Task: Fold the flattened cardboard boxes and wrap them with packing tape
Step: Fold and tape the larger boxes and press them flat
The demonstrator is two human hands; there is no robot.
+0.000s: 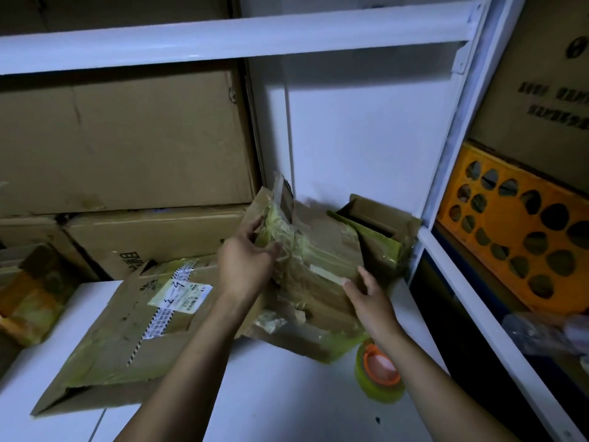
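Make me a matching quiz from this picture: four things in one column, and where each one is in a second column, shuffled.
Things:
1. tape roll
2. labelled flat box
3. orange crate
4. crumpled cardboard

Places:
A. gripped by the left hand
B. standing on the white table, near its right edge
C. in the shelf rack at the right
D. lying flat on the table's left part

Pairs: 1-B, 2-D, 3-C, 4-A.

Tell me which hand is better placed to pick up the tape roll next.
Probably the right hand: the tape roll lies just beneath its wrist, and its fingers only rest on the folded cardboard box, which the left hand grips.
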